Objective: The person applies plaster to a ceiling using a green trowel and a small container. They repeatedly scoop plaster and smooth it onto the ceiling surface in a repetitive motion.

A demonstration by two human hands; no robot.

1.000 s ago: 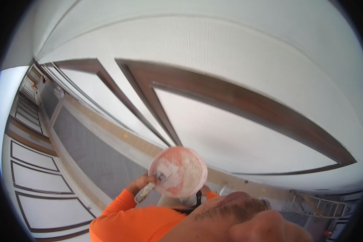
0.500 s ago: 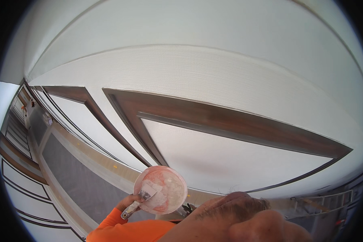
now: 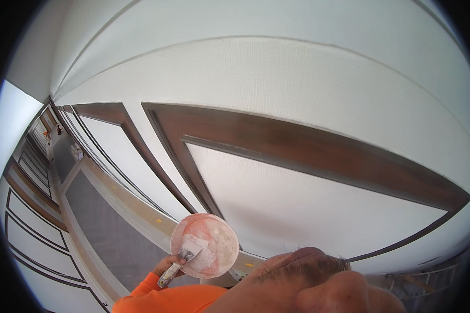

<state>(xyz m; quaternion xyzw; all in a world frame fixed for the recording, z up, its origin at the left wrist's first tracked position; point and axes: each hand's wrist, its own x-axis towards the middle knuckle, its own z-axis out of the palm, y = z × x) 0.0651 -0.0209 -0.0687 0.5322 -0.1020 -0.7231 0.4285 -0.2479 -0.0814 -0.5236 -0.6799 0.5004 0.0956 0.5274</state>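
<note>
My left hand (image 3: 167,264), at the end of an orange sleeve, is closed round a putty knife (image 3: 176,268) at the near-left rim of a round bucket (image 3: 223,245). The knife's worn, smeared handle slants down to the left. Its blade, coated with white filler, lies over the bucket's mouth. Pinkish and whitish filler smears the bucket's inside. Whether the same fingers also grip the rim, I cannot tell. My right hand is out of view.
A white wall with dark brown framed panels (image 3: 297,138) rises right beside the bucket. To the left, a corridor floor with grey covering (image 3: 104,224) runs away past another panelled wall (image 3: 36,229). A ladder (image 3: 428,281) shows faintly at the lower right.
The view has swung slightly, so the wall panels and corridor sit further right. The bucket has shifted a little left in the picture. My left hand keeps its hold on the putty knife.
</note>
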